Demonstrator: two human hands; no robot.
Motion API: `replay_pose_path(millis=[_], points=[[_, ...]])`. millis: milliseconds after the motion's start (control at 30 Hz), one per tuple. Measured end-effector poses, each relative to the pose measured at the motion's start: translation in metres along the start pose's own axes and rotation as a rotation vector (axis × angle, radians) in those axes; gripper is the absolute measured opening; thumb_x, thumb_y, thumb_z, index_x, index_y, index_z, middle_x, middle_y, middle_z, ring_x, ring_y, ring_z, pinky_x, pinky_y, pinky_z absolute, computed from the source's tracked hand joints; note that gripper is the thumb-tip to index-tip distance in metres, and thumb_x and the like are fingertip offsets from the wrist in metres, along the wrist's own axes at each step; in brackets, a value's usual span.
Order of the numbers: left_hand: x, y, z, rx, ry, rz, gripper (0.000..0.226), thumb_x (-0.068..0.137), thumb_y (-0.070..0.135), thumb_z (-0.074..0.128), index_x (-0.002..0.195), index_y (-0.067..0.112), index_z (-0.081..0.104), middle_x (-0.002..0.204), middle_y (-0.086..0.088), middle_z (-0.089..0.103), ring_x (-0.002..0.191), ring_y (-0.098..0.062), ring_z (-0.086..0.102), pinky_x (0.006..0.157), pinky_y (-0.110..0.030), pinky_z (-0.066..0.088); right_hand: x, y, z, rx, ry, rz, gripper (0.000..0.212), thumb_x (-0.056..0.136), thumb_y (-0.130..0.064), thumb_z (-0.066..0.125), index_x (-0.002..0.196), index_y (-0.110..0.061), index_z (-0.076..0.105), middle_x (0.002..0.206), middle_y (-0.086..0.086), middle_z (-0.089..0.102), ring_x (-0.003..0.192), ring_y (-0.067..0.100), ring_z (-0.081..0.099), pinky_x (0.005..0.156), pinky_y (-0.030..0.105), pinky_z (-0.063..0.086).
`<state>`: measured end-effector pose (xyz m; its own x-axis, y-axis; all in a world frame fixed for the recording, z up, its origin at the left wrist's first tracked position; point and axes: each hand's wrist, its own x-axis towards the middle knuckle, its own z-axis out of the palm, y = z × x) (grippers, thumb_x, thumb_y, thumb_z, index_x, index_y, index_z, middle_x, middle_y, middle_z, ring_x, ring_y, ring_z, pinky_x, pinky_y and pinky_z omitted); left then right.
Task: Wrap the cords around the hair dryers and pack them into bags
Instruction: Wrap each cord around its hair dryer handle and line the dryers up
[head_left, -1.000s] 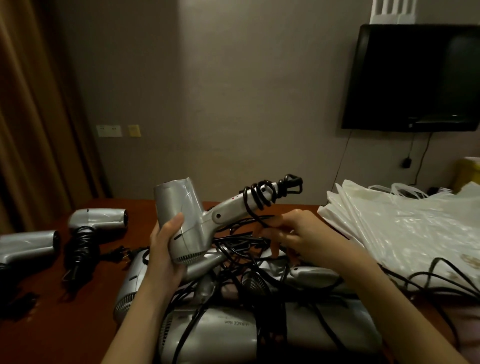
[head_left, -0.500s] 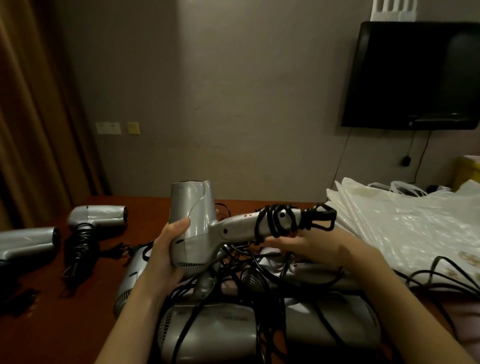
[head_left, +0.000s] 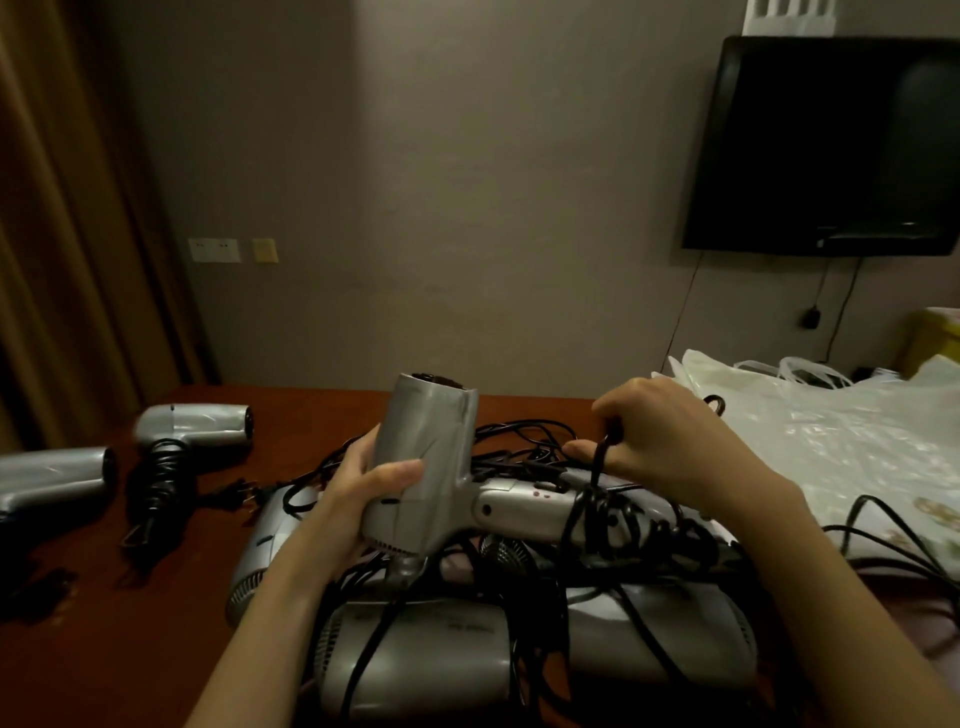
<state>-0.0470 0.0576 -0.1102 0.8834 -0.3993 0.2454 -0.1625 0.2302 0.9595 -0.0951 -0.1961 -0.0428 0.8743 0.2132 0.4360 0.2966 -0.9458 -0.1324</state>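
My left hand (head_left: 363, 486) grips the barrel of a silver hair dryer (head_left: 431, 447), nozzle pointing up and handle lying to the right. Black cord (head_left: 597, 519) is coiled in loops round that handle. My right hand (head_left: 670, 441) is above the handle and pinches a strand of the cord that runs down to the coils. Under both hands lies a pile of several silver hair dryers (head_left: 415, 660) tangled in loose black cords. White plastic bags (head_left: 841, 447) are heaped on the right of the table.
Two more hair dryers lie on the left of the red-brown table (head_left: 130, 623): one with its cord wrapped (head_left: 192, 428), one at the edge of view (head_left: 52, 478). A wall-mounted television (head_left: 831, 145) hangs at the right, curtains at the left.
The held dryer has dropped lower and its handle now lies level to the right. My right hand has come from under the handle to above it, pulling the cord up.
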Motion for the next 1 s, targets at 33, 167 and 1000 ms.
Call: replay_pose_path(millis=[33, 167, 1000], points=[[0.000, 0.001, 0.002, 0.022, -0.002, 0.009, 0.107, 0.014, 0.065, 0.088, 0.107, 0.021, 0.058, 0.081, 0.005, 0.075, 0.070, -0.014, 0.072, 0.052, -0.024, 0.054, -0.001, -0.001, 0.001, 0.016, -0.028, -0.013, 0.047, 0.084, -0.034, 0.071, 0.052, -0.022, 0.039, 0.051, -0.007, 0.040, 0.048, 0.010, 0.035, 0.052, 0.024, 0.033], [0.002, 0.000, 0.001, 0.065, 0.019, 0.045, 0.088, 0.031, 0.052, 0.086, 0.109, 0.021, 0.059, 0.084, 0.005, 0.074, 0.072, -0.016, 0.072, 0.054, -0.024, 0.054, -0.007, 0.002, -0.010, 0.108, -0.090, -0.040, 0.025, 0.081, -0.012, 0.065, 0.065, -0.026, 0.052, 0.061, -0.010, 0.052, 0.055, 0.006, 0.047, 0.055, 0.021, 0.039], [0.008, -0.009, 0.002, 0.055, 0.204, 0.243, 0.059, 0.051, 0.043, 0.071, 0.107, 0.027, 0.062, 0.089, 0.008, 0.073, 0.079, -0.013, 0.070, 0.058, -0.025, 0.055, -0.016, -0.028, -0.035, 0.194, -0.172, 0.078, 0.021, 0.099, -0.018, 0.048, 0.105, -0.014, 0.067, 0.062, -0.014, 0.056, 0.054, 0.000, 0.062, 0.066, 0.022, 0.056]])
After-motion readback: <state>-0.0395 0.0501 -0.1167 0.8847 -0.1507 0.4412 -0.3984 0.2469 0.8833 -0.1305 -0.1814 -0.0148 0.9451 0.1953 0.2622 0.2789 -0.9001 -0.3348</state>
